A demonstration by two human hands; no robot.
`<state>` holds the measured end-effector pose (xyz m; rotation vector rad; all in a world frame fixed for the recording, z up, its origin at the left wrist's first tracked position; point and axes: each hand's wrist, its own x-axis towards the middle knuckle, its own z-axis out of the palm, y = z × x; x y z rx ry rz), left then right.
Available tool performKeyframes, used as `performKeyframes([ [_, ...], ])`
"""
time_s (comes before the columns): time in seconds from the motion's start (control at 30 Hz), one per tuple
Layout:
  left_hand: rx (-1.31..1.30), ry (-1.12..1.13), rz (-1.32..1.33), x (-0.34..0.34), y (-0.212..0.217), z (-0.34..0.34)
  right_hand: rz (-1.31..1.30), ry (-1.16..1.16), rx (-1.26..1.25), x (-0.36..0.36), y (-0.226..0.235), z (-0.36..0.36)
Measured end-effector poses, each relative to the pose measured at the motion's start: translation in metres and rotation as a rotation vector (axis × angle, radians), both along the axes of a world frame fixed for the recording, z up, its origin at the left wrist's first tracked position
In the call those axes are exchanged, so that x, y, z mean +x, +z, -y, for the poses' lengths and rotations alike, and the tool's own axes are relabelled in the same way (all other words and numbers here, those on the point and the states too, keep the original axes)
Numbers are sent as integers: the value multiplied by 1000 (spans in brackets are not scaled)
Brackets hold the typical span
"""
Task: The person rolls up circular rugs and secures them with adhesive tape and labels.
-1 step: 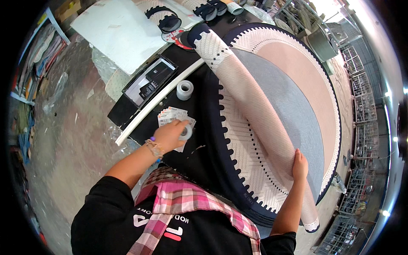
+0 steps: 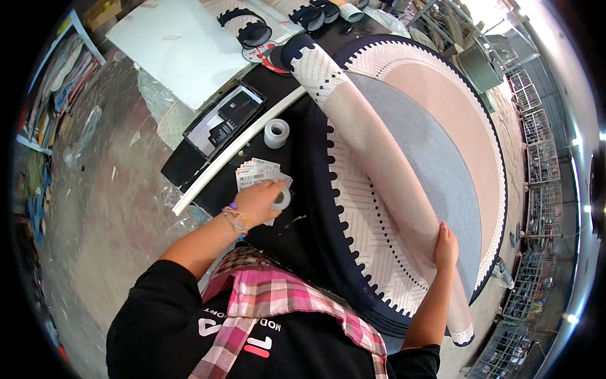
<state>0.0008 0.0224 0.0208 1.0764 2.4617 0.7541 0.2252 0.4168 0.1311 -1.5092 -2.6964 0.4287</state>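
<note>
My left hand [image 2: 257, 205] is closed on a roll of clear tape [image 2: 285, 200], above a fanned bunch of white labels [image 2: 257, 172] with orange marks, which it partly covers. A second tape roll [image 2: 276, 134] stands on the black table just beyond the labels. With its fingers bent round the side, my right hand [image 2: 446, 247] grips a rolled-up rug [image 2: 385, 155], pinkish with a cream and navy edge. That roll lies slantwise across a stack of flat round rugs [image 2: 435, 95], whose top one shows a grey centre, pink ring and navy scalloped rim.
Left of the tape rolls, a long white strip [image 2: 243, 148] runs beside a black tray [image 2: 224, 120] with dark items in it. A white board [image 2: 170, 54] and more rolled rugs [image 2: 246, 28] lie at the back. Wire racks [image 2: 543, 189] line the right.
</note>
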Motion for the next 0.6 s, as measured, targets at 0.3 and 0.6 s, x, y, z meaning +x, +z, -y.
performKeyframes([
  [0.3,-62,295,-163,-44,-44,33,-5,18,21,4,0,0],
  [0.6,-223,178,44,-74,-47,32,-65,11,16,10,-9,-2],
])
